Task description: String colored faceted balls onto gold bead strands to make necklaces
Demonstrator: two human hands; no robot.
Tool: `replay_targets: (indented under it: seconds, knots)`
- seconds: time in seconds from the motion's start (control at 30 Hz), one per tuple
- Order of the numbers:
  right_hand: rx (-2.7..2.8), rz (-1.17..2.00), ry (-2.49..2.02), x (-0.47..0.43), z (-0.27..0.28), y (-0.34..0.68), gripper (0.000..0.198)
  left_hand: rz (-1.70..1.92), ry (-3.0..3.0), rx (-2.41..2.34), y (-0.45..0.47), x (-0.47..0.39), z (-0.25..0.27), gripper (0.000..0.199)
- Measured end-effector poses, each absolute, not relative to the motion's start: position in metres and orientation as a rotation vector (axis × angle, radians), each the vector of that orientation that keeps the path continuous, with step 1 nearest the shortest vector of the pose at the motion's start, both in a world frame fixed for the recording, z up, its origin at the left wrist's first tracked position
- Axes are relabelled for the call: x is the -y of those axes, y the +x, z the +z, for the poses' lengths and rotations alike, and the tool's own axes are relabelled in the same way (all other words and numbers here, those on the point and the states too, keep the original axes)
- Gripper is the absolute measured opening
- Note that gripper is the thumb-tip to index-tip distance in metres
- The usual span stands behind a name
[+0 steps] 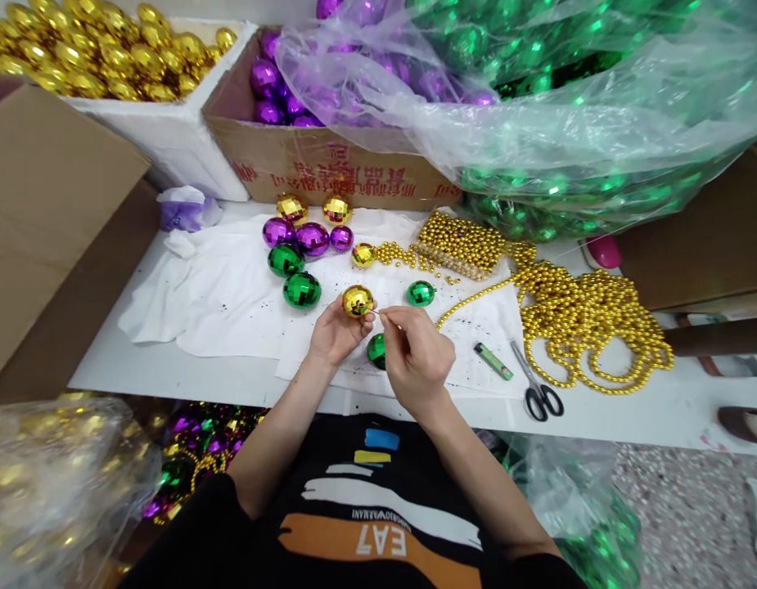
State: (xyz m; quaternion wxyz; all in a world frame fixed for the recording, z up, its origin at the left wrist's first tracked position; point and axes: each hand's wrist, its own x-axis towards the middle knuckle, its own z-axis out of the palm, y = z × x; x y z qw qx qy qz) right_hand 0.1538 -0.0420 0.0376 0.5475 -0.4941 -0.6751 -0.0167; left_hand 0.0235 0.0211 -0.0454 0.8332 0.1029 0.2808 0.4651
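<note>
Both hands meet over the near edge of the bench (169, 372): my left hand (335, 334) is closed around a gold faceted ball (358, 300), and my right hand (415, 360) pinches something thin at the ball's right side, probably a fine wire or thread, though it is too slight for me to be sure. That gold ball sits raised above the white cloth (218, 298), between my fingertips, its surface cut into small mirror-like facets.

Behind, a white foam box (169, 139) is heaped with gold balls. Beside it a brown cardboard box (317, 168) with red printing holds purple ones, and a clear plastic bag (599, 106) (crinkled, glossy) bulges with green ones.

On the cloth I see loose balls of the same faceted kind: two gold, three purple (310, 238) and two green (302, 290) in a cluster, another gold near the beads, a small green ball (421, 293) further right, and one more green (376, 350) half hidden under my right hand.

Strings of round gold beads (590, 323) lie in a tangled pile to the right, with a neater bundle (461, 243) behind. Black-handled scissors (538, 388) and a green lighter (493, 361) rest just beside each other near the bead pile.
</note>
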Motion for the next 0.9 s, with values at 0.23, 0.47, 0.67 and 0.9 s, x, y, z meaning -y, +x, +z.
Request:
replay_targets:
  seconds: [0.23, 0.47, 0.67, 0.9]
  knots:
    - [1.636, -0.117, -1.178, 0.048, 0.043, 0.153, 0.015, 0.948, 0.127, -0.609, 0.024, -0.02, -0.038, 0.032]
    - [1.669, -0.172, -1.228, 0.048, 0.041, 0.151, 0.015, 0.934, 0.166, -0.604, 0.026, -0.02, -0.042, 0.031]
    - [1.668, -0.173, -1.257, 0.047, 0.038, 0.151, 0.015, 0.944, 0.204, -0.616, 0.026, -0.018, -0.046, 0.027]
    - [1.691, -0.153, -1.289, 0.042, 0.025, 0.148, 0.015, 0.959, 0.22, -0.633, 0.028, -0.019, -0.046, 0.026]
